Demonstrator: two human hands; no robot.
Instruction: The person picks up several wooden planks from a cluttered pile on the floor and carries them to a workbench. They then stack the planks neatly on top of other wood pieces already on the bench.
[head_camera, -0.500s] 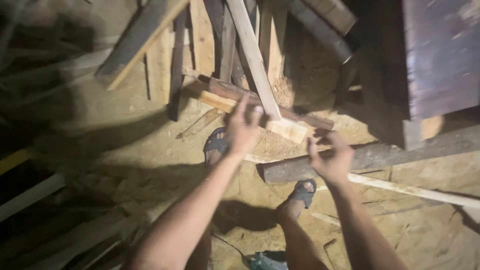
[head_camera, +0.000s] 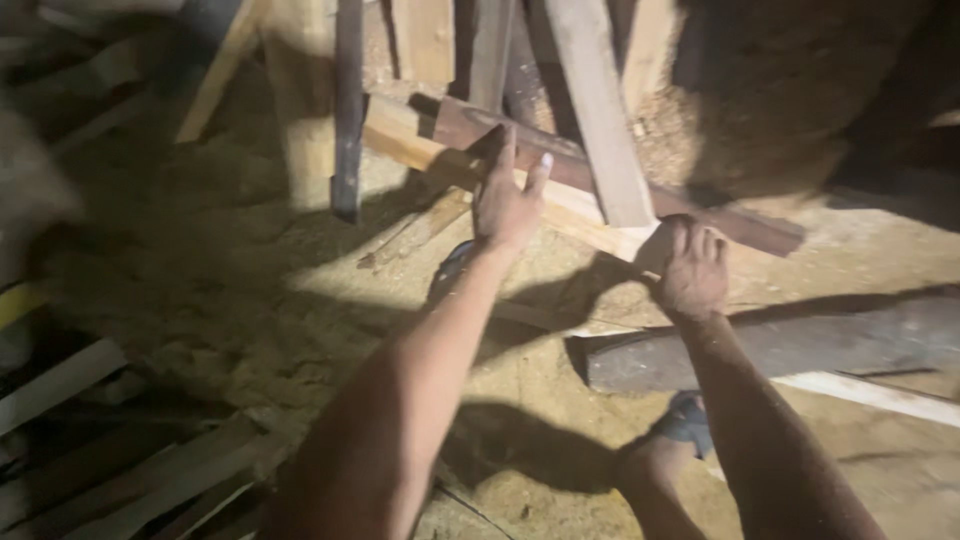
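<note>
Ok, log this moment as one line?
left hand: open on pale wooden plank | right hand: gripping that plank's end | floor: sawdust

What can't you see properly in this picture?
- Head view: tops of the leaning planks are cut off by the upper edge.
- The right hand covers the pale beam end; its grip is unclear.
- The sandal is mostly behind the left hand.
- Left side is blurred and dark.

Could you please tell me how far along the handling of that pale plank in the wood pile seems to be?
Done: both hands are on the wood. In hand: the left hand lies open on the pale plank, and the right hand curls round its near end. Left: the plank lies under the leaning boards, not lifted clear; the grey plank lies untouched on the sawdust floor.
</note>
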